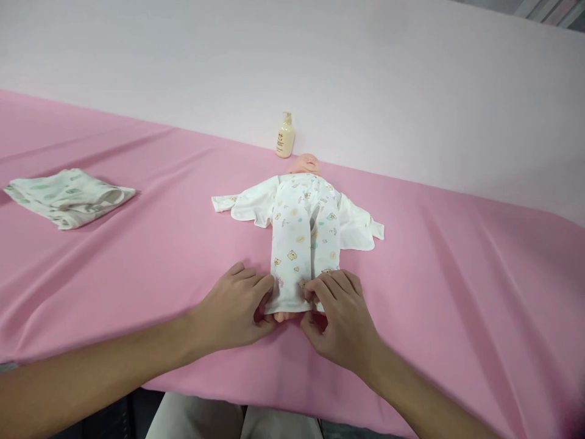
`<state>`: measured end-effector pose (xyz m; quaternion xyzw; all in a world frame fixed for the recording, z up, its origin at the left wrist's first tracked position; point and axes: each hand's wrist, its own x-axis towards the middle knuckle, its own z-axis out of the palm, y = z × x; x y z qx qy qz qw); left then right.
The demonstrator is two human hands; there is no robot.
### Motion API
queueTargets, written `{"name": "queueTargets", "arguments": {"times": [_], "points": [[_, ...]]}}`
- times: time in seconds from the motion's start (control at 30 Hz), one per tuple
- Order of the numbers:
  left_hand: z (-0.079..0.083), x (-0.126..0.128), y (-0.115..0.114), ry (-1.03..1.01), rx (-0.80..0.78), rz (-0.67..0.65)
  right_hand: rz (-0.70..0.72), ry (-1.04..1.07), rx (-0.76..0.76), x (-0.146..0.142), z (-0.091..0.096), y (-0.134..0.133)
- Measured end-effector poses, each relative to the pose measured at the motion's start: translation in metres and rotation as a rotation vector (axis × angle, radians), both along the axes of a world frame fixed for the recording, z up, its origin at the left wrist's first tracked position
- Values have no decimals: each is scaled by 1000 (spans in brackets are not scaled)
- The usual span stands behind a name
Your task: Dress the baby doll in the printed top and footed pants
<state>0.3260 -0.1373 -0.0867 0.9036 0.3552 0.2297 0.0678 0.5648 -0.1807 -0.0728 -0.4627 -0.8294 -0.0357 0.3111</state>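
A baby doll (307,163) lies on its back on the pink cloth, its head away from me. White printed baby pants (292,244) with bears cover its legs and reach up over its torso. Beneath them a white long-sleeved top (354,225) spreads its sleeves to both sides. My left hand (237,305) pinches the outer edge of the left pant leg's cuff. At the inner edge of that same cuff, my right hand (340,317) has its thumb and fingers closed, partly covering the other leg. The doll's foot peeks out below the hem.
A cream pump bottle (286,137) stands behind the doll's head, near the white wall (411,91). Folded white cloth with green print (68,195) lies at the far left. The pink sheet (457,305) is wrinkled, and its front edge hangs over my lap.
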Motion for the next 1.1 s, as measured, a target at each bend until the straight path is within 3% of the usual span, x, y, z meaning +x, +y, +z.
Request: {"name": "queueTargets", "arguments": {"times": [0.4, 0.83, 1.1], "points": [[2, 0, -4, -70, -64, -89, -16, -61, -23, 3, 1, -2], [11, -7, -7, -191, -23, -129, 41, 135, 78, 2, 12, -6], [5, -5, -2, -56, -4, -101, -76, -52, 109, 5, 2, -2]]}}
